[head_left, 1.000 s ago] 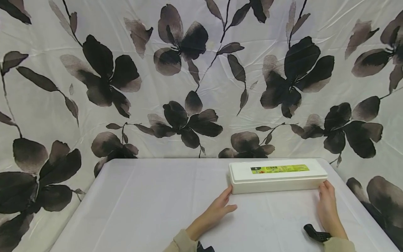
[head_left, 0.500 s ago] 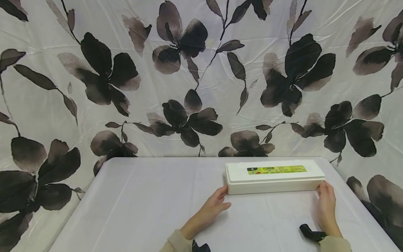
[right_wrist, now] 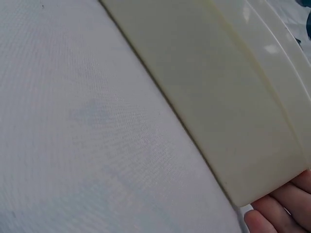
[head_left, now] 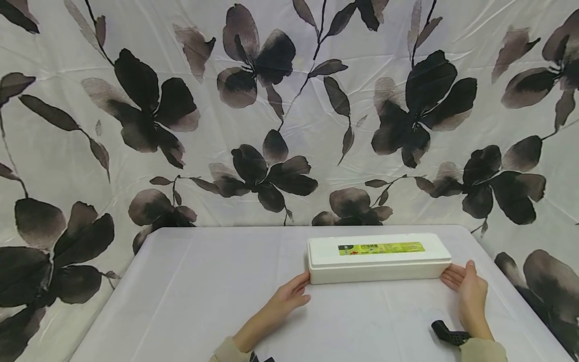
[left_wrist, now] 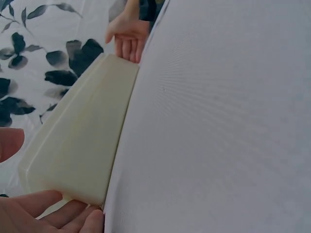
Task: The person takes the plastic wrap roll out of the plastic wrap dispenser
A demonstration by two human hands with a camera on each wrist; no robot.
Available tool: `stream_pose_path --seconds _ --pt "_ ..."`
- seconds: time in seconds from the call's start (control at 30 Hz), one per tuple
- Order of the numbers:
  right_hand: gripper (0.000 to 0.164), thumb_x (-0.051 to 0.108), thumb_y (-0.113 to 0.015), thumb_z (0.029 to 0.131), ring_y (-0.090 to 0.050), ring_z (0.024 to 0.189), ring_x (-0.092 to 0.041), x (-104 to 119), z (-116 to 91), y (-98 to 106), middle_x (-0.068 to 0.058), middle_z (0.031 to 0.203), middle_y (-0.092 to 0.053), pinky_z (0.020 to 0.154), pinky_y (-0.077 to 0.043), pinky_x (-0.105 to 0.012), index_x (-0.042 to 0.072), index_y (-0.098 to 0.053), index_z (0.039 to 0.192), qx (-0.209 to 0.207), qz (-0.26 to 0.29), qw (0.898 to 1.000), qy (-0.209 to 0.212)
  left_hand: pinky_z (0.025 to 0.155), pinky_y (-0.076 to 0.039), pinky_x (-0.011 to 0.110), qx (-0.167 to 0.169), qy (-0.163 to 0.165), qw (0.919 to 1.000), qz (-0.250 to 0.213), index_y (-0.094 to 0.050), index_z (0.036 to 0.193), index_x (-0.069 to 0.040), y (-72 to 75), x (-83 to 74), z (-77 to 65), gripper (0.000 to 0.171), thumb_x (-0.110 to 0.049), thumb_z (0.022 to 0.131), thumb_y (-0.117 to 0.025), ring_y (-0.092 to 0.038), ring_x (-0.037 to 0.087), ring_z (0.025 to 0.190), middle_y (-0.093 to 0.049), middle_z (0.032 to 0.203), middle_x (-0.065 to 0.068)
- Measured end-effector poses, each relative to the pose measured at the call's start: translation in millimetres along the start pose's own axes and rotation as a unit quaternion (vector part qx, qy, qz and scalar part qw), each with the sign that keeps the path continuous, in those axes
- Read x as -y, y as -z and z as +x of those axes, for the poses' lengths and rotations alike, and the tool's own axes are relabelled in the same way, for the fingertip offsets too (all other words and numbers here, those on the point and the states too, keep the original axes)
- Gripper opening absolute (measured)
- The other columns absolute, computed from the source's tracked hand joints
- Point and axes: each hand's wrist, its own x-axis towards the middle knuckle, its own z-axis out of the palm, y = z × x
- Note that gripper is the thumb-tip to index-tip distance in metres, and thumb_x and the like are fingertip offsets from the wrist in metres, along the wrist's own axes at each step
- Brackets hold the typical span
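Observation:
A long cream-white lidded box [head_left: 380, 272] with a yellow-green label [head_left: 381, 248] lies flat on the table, toward its back right. At the box's left end is my left hand [head_left: 286, 297], its fingertips against the lower corner and its thumb apart. In the left wrist view, the fingers [left_wrist: 41, 203] stretch along that end of the box. My right hand [head_left: 472, 294] is at the opposite end, fingers extended toward the box and thumb pointing up. The right wrist view has its fingers [right_wrist: 277, 211] at the lower corner of the end face.
A white cloth covers the table [head_left: 203, 291]. Behind it hangs a white curtain [head_left: 334, 201] with dark flower prints. A black strap-like device [head_left: 448, 333] sits at my right wrist, by the beige sleeve [head_left: 483, 350].
The box has slid left and slightly nearer. My left hand has moved left along with it. My right hand's fingers have swung leftward, with the thumb now raised.

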Motion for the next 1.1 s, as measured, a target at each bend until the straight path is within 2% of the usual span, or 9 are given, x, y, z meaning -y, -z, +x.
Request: stream_pose_path --seconds 0.13,0.3,0.43,0.53,0.6,0.7,0.83,0.97,1.1 --pt "0.084 0.051 -0.014 0.106 -0.065 0.069 0.007 4 -3 -1 0.013 0.077 -0.067 0.068 -0.056 -0.02 -0.022 -0.044 0.134 0.013 -0.017 1.0 -0.012 0.116 -0.021 0.041 0.004 0.008 0.9999 -0.009 -0.022 0.151 0.012 5.5 -2.7 -7.3 0.062 -0.008 0.101 -0.053 -0.021 0.04 0.146 -0.023 0.157 0.029" --pt "0.09 0.056 -0.015 0.104 -0.067 0.07 0.002 6 -1 2 -0.007 0.087 -0.074 0.068 -0.057 -0.024 -0.026 -0.042 0.132 0.074 -0.028 0.997 -0.025 0.115 -0.022 0.039 0.004 0.022 0.9997 -0.006 -0.021 0.151 0.012 12.2 -5.7 -17.5 0.062 -0.011 0.101 -0.051 -0.02 0.04 0.146 -0.022 0.157 0.029" --pt "0.088 0.057 -0.021 0.105 -0.07 0.074 -0.002 1 9 4 -0.011 0.091 -0.075 0.069 -0.057 -0.024 -0.025 -0.043 0.132 0.119 -0.034 0.991 -0.046 0.115 -0.021 0.038 0.003 0.033 0.9994 -0.004 -0.019 0.151 0.012 17.1 -8.8 -25.8 0.065 -0.011 0.101 -0.052 -0.018 0.039 0.147 -0.02 0.158 0.029" --pt "0.088 0.057 -0.022 0.104 -0.07 0.078 -0.003 -6 19 4 -0.016 0.098 -0.074 0.071 -0.057 -0.025 -0.023 -0.04 0.136 0.142 -0.054 0.987 -0.054 0.116 -0.02 0.04 0.003 0.038 0.9993 0.0 -0.018 0.152 0.012 20.0 -11.3 -31.0 0.067 -0.011 0.1 -0.053 -0.017 0.04 0.147 -0.019 0.158 0.029" --pt "0.091 0.06 -0.02 0.103 -0.07 0.081 -0.003 -12 24 5 -0.024 0.11 -0.069 0.073 -0.057 -0.025 -0.023 -0.035 0.139 0.158 -0.077 0.983 -0.047 0.116 -0.019 0.041 0.004 0.042 0.9991 0.002 -0.017 0.152 0.011 21.8 -12.6 -34.4 0.068 -0.011 0.1 -0.054 -0.017 0.04 0.147 -0.02 0.158 0.029" --pt "0.094 0.062 -0.019 0.103 -0.07 0.081 -0.002 -17 24 5 -0.028 0.117 -0.064 0.074 -0.057 -0.026 -0.023 -0.032 0.14 0.182 -0.087 0.978 -0.045 0.116 -0.02 0.04 0.006 0.046 0.9989 0.001 -0.017 0.152 0.011 24.8 -13.5 -40.1 0.068 -0.012 0.1 -0.053 -0.017 0.039 0.147 -0.019 0.158 0.029" --pt "0.092 0.058 -0.013 0.104 -0.071 0.087 -0.006 6 2 -2 -0.032 0.122 -0.058 0.078 -0.057 -0.027 -0.025 -0.03 0.139 0.219 -0.111 0.968 -0.047 0.115 -0.021 0.036 0.003 0.047 0.9989 -0.001 -0.016 0.153 0.01 29.4 -14.0 -48.2 0.069 -0.013 0.1 -0.053 -0.016 0.039 0.148 -0.018 0.159 0.028" --pt "0.09 0.053 -0.004 0.104 -0.07 0.099 -0.017 37 -27 -12 -0.038 0.131 -0.046 0.084 -0.056 -0.029 -0.027 -0.029 0.138 0.245 -0.151 0.957 -0.045 0.116 -0.018 0.043 -0.004 0.055 0.9985 0.0 -0.015 0.153 0.01 33.7 -17.0 -55.0 0.068 -0.014 0.101 -0.051 -0.015 0.041 0.147 -0.017 0.159 0.028" --pt "0.093 0.054 -0.001 0.104 -0.066 0.11 -0.027 40 -39 -17 -0.039 0.134 -0.044 0.086 -0.055 -0.03 -0.027 -0.03 0.137 0.259 -0.161 0.952 -0.038 0.116 -0.015 0.05 -0.01 0.06 0.9981 0.007 -0.015 0.152 0.012 37.6 -21.4 -61.9 0.066 -0.015 0.102 -0.048 -0.015 0.043 0.147 -0.015 0.159 0.029"
